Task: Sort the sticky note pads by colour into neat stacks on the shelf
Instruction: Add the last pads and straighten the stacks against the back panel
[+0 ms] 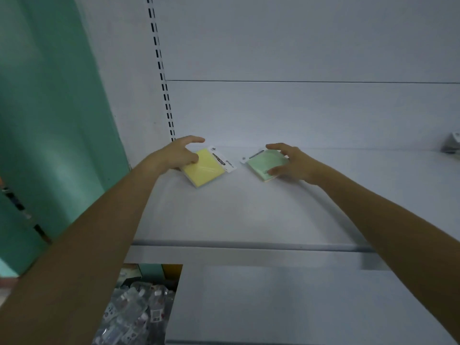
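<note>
A yellow sticky note pad [204, 168] in a clear wrapper with a white label lies on the white shelf [249, 215], near the back left. My left hand [178, 155] rests on its left corner, thumb on the pad and fingers spread above it. To the right lies a green sticky note pad [266, 161], also wrapped, with another pad's pale edge showing under it. My right hand [293, 164] grips the green pad from the right, thumb at its near edge and fingers at its far edge.
The shelf's back panel [298, 113] stands just behind the pads, with a slotted upright [165, 93] at the left. A teal wall [49, 120] is left of the shelf. A small packaged item [451, 143] sits at the far right. Below the shelf's front edge lies a heap of wrapped goods [139, 310].
</note>
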`<state>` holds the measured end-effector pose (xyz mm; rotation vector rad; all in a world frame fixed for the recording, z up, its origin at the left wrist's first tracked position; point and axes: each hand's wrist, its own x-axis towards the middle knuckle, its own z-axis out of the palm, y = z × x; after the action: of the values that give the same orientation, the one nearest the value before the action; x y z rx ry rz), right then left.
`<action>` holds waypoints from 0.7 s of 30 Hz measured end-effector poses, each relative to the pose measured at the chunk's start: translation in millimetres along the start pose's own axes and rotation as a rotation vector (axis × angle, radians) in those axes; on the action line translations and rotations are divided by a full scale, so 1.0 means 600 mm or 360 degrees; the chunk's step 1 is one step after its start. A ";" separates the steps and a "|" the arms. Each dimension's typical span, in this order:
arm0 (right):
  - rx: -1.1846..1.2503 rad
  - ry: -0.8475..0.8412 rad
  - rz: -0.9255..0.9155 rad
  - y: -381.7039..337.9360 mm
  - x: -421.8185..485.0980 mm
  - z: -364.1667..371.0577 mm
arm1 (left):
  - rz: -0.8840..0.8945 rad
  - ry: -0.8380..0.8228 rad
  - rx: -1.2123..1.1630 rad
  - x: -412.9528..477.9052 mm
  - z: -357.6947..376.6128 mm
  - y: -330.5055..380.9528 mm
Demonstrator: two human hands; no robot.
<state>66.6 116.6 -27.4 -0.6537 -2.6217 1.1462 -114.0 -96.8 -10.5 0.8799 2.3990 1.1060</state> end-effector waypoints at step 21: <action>0.0428 0.0429 -0.0101 0.064 -0.044 -0.034 | 0.0337 0.0148 -0.0390 -0.011 0.047 0.017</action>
<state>109.1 140.4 -42.3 -0.6160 -2.2005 1.2636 -90.1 -80.4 -19.8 1.0332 2.2156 1.5138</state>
